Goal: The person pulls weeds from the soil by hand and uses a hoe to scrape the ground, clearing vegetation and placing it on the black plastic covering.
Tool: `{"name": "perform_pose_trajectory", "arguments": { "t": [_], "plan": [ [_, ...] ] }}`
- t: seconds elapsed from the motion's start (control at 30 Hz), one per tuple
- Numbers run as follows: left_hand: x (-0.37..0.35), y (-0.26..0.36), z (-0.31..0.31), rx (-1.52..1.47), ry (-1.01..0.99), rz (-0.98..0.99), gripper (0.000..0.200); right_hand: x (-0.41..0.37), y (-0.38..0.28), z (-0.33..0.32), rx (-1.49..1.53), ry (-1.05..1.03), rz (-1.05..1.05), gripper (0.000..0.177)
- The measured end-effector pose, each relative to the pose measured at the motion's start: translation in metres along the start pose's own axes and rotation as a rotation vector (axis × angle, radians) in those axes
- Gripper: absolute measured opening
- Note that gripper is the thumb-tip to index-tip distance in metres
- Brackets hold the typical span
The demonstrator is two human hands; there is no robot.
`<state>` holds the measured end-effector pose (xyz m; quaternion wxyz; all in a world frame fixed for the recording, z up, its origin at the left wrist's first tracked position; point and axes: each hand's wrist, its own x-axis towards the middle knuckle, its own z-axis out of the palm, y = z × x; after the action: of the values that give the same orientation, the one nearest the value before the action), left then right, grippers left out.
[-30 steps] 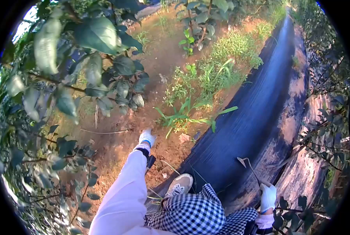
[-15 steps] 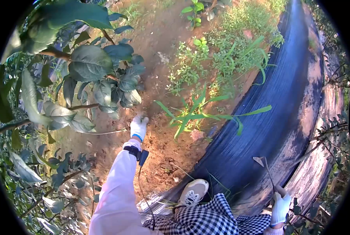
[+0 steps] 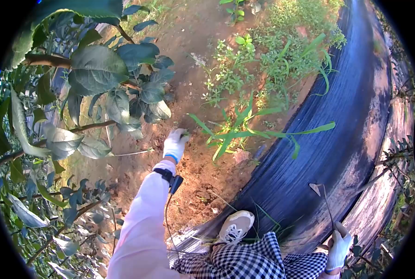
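Note:
My left hand (image 3: 174,143), in a white glove, is low over the bare soil, left of a broad-bladed grass clump (image 3: 237,132). Its fingers are curled together. A speck of green shows at the fingertips, too small to name. At the lower right, my gloved right hand (image 3: 339,249) grips a small hand hoe (image 3: 327,204) with a thin bent neck. The hoe's pale blade (image 3: 314,189) points up and away over the black plastic sheet (image 3: 305,153), apart from the grass.
Leafy branches (image 3: 96,69) hang close on the left. Low weeds (image 3: 230,74) grow along the soil strip beside the sheet. My shoe (image 3: 236,226) rests at the sheet's near edge. A cable (image 3: 167,223) runs down from the wrist device (image 3: 175,183). Twigs (image 3: 393,158) reach in from the right.
My view has shifted, so the grass and sheet sit slightly farther right. My left hand has moved slightly forward over the soil. My right hand still holds the hoe.

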<state>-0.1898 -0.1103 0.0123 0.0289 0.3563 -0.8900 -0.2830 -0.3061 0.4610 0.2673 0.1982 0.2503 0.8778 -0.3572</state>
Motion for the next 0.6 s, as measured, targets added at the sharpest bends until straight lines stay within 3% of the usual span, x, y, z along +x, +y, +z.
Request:
{"name": "perform_pose_trajectory", "arguments": {
  "t": [0.07,0.17,0.23,0.27,0.3,0.37,0.4,0.43,0.5,0.6],
  "plan": [
    [0.006,0.03,0.005,0.144,-0.074,0.052,0.041,-0.006,-0.005,0.004,0.059,0.063,0.012,0.033],
    [0.022,0.023,0.019,0.262,-0.24,0.014,0.034,-0.006,-0.01,0.006,0.02,0.048,0.03,0.032],
    [0.021,0.017,0.01,0.026,0.062,0.009,0.026,-0.003,-0.01,0.005,0.009,0.041,0.029,0.032],
    [0.02,0.012,0.004,-0.19,0.135,-0.166,0.022,-0.001,-0.008,0.002,0.0,0.024,0.013,0.032],
    [0.03,-0.032,0.021,-0.31,0.265,-0.246,0.024,-0.001,-0.005,0.001,-0.01,0.006,0.001,0.032],
    [0.035,-0.022,0.002,-0.059,0.255,-0.244,0.032,-0.005,-0.009,0.008,0.01,0.072,0.042,0.032],
    [0.037,-0.01,0.002,0.134,0.305,-0.145,0.035,-0.007,-0.014,0.01,0.005,0.081,0.045,0.033],
    [0.038,0.005,-0.001,0.162,0.245,-0.066,0.037,-0.008,-0.016,0.012,0.004,0.093,0.047,0.033],
    [0.054,-0.003,0.003,0.141,0.076,-0.09,0.028,-0.009,-0.018,0.01,-0.023,0.065,0.044,0.034],
    [0.048,-0.01,-0.002,-0.075,-0.103,0.032,0.02,-0.009,-0.02,0.012,-0.05,0.075,0.054,0.035]
  ]
}}
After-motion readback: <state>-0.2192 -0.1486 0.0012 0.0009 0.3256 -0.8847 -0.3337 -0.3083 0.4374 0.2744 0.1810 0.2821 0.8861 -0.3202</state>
